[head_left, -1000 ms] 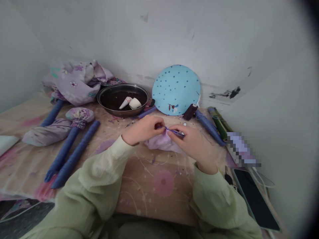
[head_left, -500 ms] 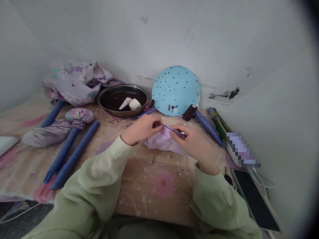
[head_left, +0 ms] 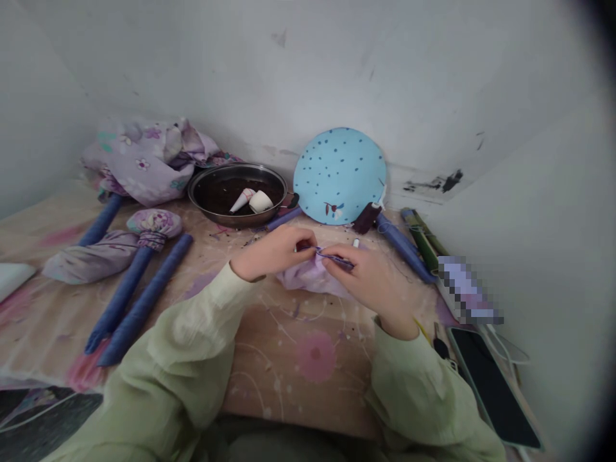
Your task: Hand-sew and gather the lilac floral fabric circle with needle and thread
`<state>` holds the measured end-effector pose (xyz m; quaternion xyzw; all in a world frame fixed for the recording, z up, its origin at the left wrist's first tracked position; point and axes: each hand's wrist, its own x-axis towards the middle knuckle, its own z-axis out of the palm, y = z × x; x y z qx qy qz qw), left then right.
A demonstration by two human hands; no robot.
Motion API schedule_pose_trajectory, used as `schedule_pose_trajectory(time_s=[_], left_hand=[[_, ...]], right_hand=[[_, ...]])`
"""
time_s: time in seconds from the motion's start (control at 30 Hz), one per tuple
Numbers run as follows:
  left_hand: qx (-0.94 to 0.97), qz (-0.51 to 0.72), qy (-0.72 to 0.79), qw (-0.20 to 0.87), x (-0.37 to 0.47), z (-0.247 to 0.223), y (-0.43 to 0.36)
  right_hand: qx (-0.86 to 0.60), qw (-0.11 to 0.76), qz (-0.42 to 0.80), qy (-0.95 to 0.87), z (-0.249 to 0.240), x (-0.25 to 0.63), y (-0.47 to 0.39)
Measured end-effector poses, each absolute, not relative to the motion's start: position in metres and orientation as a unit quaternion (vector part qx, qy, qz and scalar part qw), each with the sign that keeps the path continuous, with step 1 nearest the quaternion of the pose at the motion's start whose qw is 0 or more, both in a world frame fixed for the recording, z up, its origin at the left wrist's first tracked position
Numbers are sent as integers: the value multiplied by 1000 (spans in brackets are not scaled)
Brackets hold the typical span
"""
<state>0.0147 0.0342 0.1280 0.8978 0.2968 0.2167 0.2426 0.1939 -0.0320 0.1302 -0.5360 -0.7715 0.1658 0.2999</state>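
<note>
A piece of lilac cloth [head_left: 310, 277] hangs between my hands, its lower part reaching down to the table. My left hand [head_left: 282, 251] pinches the cloth's dark purple upper edge from the left. From the right, my right hand [head_left: 363, 273] pinches the same edge, its fingertips close to those of the left. A fold of purple edge shows inside the right fingers. Whether a needle is held there is too small to tell. Beyond the right hand, the small white tip of something [head_left: 356, 243] shows; its kind is unclear.
Behind my hands are a dark pan [head_left: 219, 218] holding small white pieces, a round blue dotted board [head_left: 337, 173] and a spool of dark thread [head_left: 366, 218]. Blue wrapped rods [head_left: 144, 301] and floral cloth [head_left: 144, 160] lie left. A phone [head_left: 495, 385] lies right.
My right hand has shifted slightly left and down along the purple edge, closer to my left fingertips. The left hand has barely moved.
</note>
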Motion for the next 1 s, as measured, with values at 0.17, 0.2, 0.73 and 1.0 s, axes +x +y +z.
schedule_pose_trajectory(time_s=[0.17, 0.2, 0.73, 1.0], left_hand=[[911, 186, 274, 244, 11, 133, 34], [913, 179, 273, 245, 10, 134, 35], [916, 184, 266, 236, 12, 134, 32], [913, 192, 266, 242, 12, 133, 31]], right_hand=[[-531, 298, 174, -774, 129, 195, -32], [-531, 297, 175, -774, 128, 195, -31], [-504, 305, 182, -788, 117, 196, -29], [-502, 315, 202, -779, 115, 196, -28]])
